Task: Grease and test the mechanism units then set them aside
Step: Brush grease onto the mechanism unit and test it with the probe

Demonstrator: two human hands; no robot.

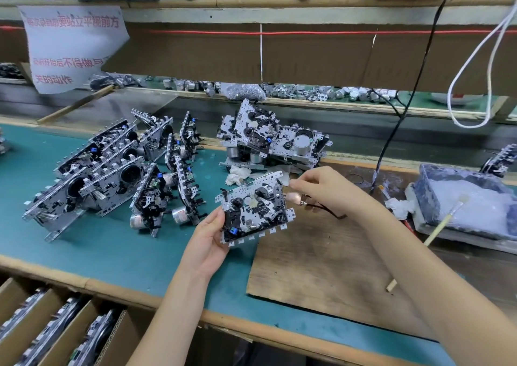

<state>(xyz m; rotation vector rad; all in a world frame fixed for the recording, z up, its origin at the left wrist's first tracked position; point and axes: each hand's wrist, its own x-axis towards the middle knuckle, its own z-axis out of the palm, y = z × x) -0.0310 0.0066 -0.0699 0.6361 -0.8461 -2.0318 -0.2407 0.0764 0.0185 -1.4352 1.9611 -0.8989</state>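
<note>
Left hand grip holds mechanism unit by its lower-left corner. Right hand grip pinches wired lead just beside it.

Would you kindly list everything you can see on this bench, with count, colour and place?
held mechanism unit: one, silver and black, centre, above the bench
leaning units: many, silver and black, left, on the green mat
piled units: several, silver and black, behind the held one
test lead: one, dark wire with metal clip, beside the held unit's right edge
brush: one, pale handle, right, propped on the grease tray
grease tray: one, grey-blue, holding white grease, right
board: one, brown, under the right arm
notice: one, white with red writing, hanging upper left
left hand: one, grips the held unit's lower left corner
right hand: one, fingers pinch the test lead
</note>
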